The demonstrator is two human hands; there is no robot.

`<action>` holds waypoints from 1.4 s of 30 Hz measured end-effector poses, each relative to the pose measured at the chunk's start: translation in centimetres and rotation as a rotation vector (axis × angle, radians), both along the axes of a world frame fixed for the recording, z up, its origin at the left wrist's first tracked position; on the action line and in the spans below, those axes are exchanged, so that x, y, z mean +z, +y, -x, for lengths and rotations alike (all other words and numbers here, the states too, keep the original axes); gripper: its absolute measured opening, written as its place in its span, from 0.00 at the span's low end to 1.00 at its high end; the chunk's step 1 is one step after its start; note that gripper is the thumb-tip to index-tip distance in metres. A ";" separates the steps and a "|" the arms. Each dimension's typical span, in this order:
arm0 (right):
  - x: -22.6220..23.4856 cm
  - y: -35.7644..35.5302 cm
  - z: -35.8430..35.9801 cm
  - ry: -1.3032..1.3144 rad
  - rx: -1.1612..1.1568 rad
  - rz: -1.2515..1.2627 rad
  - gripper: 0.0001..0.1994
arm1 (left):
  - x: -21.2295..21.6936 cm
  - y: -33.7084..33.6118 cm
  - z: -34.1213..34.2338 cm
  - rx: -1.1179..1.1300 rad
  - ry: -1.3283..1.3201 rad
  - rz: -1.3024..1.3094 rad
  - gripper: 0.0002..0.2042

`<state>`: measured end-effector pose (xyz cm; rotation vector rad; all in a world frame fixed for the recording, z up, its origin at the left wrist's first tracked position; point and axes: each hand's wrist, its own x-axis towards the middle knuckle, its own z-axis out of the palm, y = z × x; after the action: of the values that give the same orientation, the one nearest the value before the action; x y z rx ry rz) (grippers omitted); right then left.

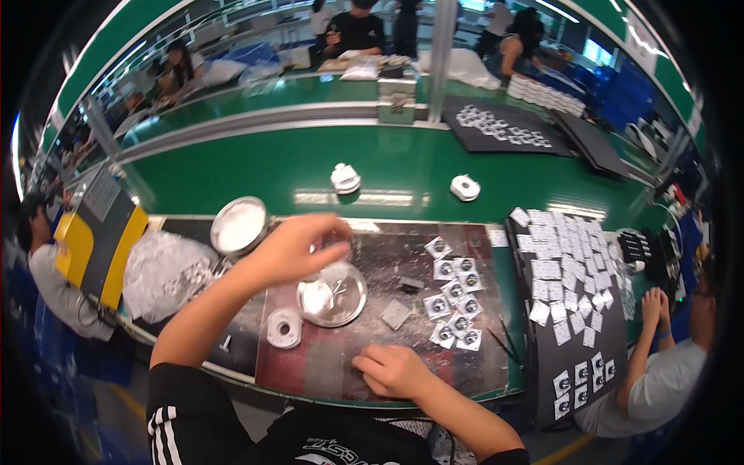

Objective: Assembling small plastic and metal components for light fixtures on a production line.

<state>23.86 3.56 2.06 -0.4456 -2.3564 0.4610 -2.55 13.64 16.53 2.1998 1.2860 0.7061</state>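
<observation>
Black shirt [349,446]: white lettering on the chest, partly cut off; white stripes on the left sleeve.
Right hand [394,370]: fingers curled together at the near edge of the work mat [480,380]; whether anything is pinched, cannot tell.
Work mat: dark red and black, scuffed; its surface shows between the right hand and the square plate, giving room there.
White ring part [284,328]: round, dark central hole; near left, just beside the dish.
Square plate [394,315]: light grey, flat; mid-mat, right of the dish.
Metal dish [333,298]: round, shallow, shiny, a few small pale pieces inside; left half of mat.
Black block [410,285]: small, just beyond the plate.
Square white pieces [453,291]: dark round centres, clustered right.
Left hand [306,246]: thumb and fingers parted, at the dish's far side; contact cannot be told.
Clear plastic bag [167,271]: far left, crowding that side.
Green surface [271,167]: beyond the mat, wide gap between two white round housings [346,179].
</observation>
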 end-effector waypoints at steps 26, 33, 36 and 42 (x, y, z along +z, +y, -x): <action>4.7 -5.8 -6.2 0.288 -0.681 0.034 0.12 | -13.3 -17.3 -2.5 0.005 -0.390 -0.029 0.29; 9.2 -9.0 -19.7 -0.086 -1.516 0.018 0.06 | -14.3 -17.0 -3.3 -0.037 -0.201 -0.057 0.26; 9.3 -10.5 -23.7 -0.514 -1.648 0.023 0.12 | -14.1 -17.5 -3.5 0.016 -0.161 -0.101 0.28; 8.8 -9.7 -25.1 -0.459 -1.568 0.318 0.09 | -14.3 -17.6 -3.3 -0.025 -0.161 -0.117 0.32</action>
<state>48.93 -6.13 10.84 -2.3948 -1.5440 -0.0760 0.74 -3.93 2.19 2.1962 1.1612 0.9494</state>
